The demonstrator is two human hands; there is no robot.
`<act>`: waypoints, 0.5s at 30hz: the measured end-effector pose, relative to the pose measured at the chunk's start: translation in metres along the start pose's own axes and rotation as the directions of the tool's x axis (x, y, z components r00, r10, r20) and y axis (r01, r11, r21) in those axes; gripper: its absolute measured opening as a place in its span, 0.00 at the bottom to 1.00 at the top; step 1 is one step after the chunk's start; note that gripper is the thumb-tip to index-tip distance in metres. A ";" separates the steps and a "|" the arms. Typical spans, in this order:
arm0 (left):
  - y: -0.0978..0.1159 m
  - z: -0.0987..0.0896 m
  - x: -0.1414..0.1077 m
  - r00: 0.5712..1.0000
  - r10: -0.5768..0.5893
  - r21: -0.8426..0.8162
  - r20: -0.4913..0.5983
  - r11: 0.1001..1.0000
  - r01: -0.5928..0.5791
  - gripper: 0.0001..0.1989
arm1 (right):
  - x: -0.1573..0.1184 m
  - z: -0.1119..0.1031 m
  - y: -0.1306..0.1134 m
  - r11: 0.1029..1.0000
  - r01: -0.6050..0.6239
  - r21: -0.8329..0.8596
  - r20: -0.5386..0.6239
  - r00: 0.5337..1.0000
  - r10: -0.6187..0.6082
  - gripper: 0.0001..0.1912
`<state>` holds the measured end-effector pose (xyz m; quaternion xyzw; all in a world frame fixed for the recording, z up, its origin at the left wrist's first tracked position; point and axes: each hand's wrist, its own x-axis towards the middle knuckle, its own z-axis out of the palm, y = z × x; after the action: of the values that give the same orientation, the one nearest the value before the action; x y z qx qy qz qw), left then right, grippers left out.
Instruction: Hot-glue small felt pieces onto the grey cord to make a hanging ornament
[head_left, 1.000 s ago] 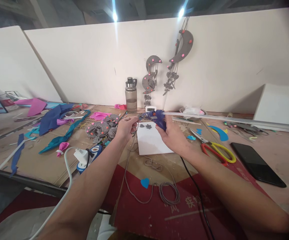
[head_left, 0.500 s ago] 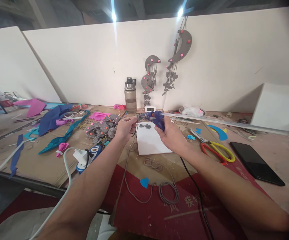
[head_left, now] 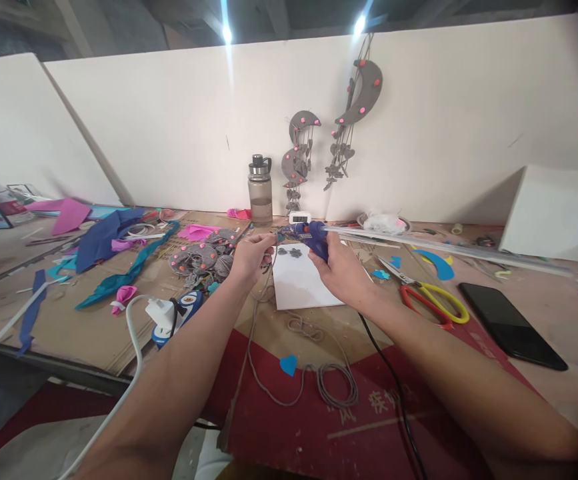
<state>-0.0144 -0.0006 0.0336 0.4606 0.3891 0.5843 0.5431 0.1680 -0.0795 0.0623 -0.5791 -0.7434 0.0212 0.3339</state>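
Note:
My right hand is wrapped around the handle of a blue hot glue gun, and a long clear glue stick sticks out of its back. The gun's nozzle points left, at the fingertips of my left hand. Those fingers pinch a grey cord, which trails down onto the cardboard and ends in a loose coil. A small bluish piece shows at the fingertips, too small to make out. Below the gun, small grey shapes lie on a white board.
Scissors and a black phone lie to the right. At left are a plug on a power strip, grey moon ornaments and coloured cloth. A bottle stands behind. A blue heart lies near the front.
Hardly anything differs. The view has shifted very slightly, while both hands stay in place with the glue gun's nozzle at the left fingertips.

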 end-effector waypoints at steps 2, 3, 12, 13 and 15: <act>0.000 0.000 0.000 1.000 -0.003 -0.003 0.001 1.000 0.003 0.11 | 0.000 -0.001 -0.001 1.000 0.003 0.026 0.006 1.000 -0.003 0.15; 0.000 -0.001 0.001 1.000 -0.007 -0.007 -0.008 1.000 0.007 0.11 | 0.000 -0.001 -0.001 0.999 0.010 0.053 0.004 1.000 -0.010 0.14; 0.002 -0.004 0.004 0.997 0.041 -0.030 -0.058 0.999 -0.043 0.12 | 0.029 -0.005 0.046 0.887 -0.281 0.365 0.173 0.957 0.232 0.11; 0.003 -0.003 0.003 0.997 0.045 -0.014 -0.060 0.999 -0.046 0.12 | 0.033 -0.005 0.056 0.887 -0.339 0.312 0.216 0.935 0.282 0.10; 0.005 0.000 0.000 0.996 0.063 0.032 -0.070 0.998 -0.061 0.10 | 0.039 -0.003 0.075 0.900 -0.420 0.120 0.297 0.880 0.371 0.10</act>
<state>-0.0155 -0.0015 0.0380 0.4596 0.4023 0.6109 0.5037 0.2288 -0.0215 0.0517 -0.6780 -0.6421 0.2344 0.2704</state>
